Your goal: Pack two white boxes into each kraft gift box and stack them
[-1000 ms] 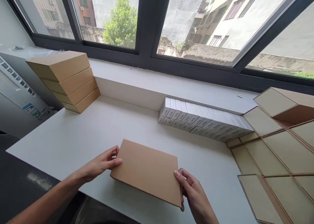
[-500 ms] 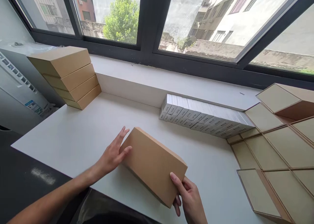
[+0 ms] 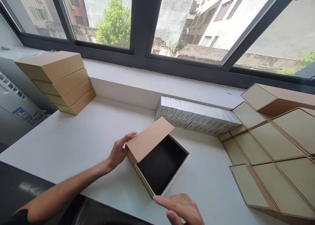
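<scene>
A brown cardboard box [image 3: 139, 172] with a black interior [image 3: 163, 166] rests on the white table, turned at an angle. Its hinged lid [image 3: 150, 139] stands part-way up at the left side. My left hand [image 3: 119, 152] grips the box at the hinge side, fingers partly hidden behind the lid. By the near corner is my right hand [image 3: 180, 207], its index finger stretched out against the rim and its thumb apart; it grips nothing.
Small white boxes [image 3: 197, 116] stand in rows along the sill. A stack of brown boxes [image 3: 66, 83] is at the back left. More boxes [image 3: 268, 152] are piled at the right. The white table [image 3: 98, 126] ends at its front-left edge.
The box has gone from shut to open, its lid lifted toward the left. My right hand has released the box's side and moved to the near corner. The view has shifted slightly.
</scene>
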The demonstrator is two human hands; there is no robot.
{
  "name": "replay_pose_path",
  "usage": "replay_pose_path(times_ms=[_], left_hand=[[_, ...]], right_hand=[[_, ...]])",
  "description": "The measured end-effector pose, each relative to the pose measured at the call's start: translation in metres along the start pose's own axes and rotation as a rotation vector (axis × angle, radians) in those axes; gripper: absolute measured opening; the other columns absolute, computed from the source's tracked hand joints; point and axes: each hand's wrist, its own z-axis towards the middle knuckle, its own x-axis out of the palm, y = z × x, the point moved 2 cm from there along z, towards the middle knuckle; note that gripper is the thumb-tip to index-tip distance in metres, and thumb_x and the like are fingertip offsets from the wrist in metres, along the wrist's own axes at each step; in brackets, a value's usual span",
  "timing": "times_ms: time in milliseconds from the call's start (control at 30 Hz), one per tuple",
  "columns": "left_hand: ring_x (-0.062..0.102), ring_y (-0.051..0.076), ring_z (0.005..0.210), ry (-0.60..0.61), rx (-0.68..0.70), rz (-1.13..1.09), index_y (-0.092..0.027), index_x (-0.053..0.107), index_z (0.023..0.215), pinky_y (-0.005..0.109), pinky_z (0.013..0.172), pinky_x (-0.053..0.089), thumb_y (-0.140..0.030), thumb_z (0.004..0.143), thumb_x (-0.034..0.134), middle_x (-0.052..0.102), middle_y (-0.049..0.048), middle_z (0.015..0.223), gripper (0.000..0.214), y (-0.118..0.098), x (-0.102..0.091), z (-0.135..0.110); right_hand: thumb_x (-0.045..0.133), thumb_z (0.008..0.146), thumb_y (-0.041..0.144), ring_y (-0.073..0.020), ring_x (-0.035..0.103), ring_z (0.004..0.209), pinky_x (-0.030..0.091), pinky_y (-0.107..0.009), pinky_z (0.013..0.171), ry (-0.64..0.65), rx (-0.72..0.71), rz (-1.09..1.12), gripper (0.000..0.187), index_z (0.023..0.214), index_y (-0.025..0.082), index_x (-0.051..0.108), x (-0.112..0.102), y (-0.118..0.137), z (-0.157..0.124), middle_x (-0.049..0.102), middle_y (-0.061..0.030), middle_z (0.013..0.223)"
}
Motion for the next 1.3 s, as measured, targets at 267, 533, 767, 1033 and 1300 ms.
replay_pose_path(times_ms=[267,533,767,1033,1300], left_hand=[[0.057,0.016,0.077,-0.12,-0.223,-0.338,-0.017,0.06,0.098,0.025,0.067,0.045,-0.063,0.083,0.061,0.063,0.0035,0.087,0.048,0.06,0.004,0.084],[0.049,0.015,0.073,-0.067,-0.197,-0.308,-0.019,0.055,0.088,0.026,0.068,0.041,-0.067,0.085,0.056,0.054,0.0007,0.079,0.048,0.069,0.01,0.087],[0.048,0.015,0.074,-0.058,-0.169,-0.32,-0.019,0.054,0.088,0.027,0.071,0.041,-0.071,0.084,0.054,0.053,0.0012,0.08,0.053,0.07,0.011,0.091],[0.048,0.015,0.076,-0.128,-0.156,-0.244,-0.019,0.052,0.085,0.027,0.072,0.041,-0.064,0.091,0.05,0.052,0.0015,0.08,0.045,0.07,0.013,0.088],[0.047,0.015,0.076,-0.141,-0.165,-0.228,-0.02,0.052,0.085,0.027,0.072,0.04,-0.064,0.091,0.049,0.051,0.0012,0.08,0.045,0.072,0.01,0.085]], right_hand=[[0.055,0.098,0.036,-0.0129,0.06,0.056,0.047,-0.024,0.059,-0.421,-0.028,-0.742,0.029,0.114,0.018,0.071,-0.117,-0.043,0.11,0.066,-0.0008,0.067],[0.066,0.075,0.007,-0.0355,0.041,0.138,0.034,-0.05,0.109,0.235,-0.256,-1.34,0.05,0.124,0.012,0.065,-0.097,-0.128,0.275,0.051,-0.0219,0.144],[0.062,0.085,0.013,-0.0267,0.059,0.115,0.04,-0.042,0.105,0.188,-0.313,-1.17,0.014,0.093,0.018,0.071,-0.088,-0.124,0.292,0.071,-0.012,0.106],[0.047,0.098,0.051,-0.0193,0.064,0.074,0.055,-0.031,0.057,-0.417,0.267,-0.21,0.054,0.141,0.02,0.042,-0.13,-0.083,0.225,0.068,-0.0064,0.091],[0.059,0.093,0.049,-0.0165,0.064,0.077,0.054,-0.026,0.065,-0.016,0.474,0.135,0.039,0.121,0.022,0.063,-0.071,-0.02,0.089,0.065,-0.0032,0.084]])
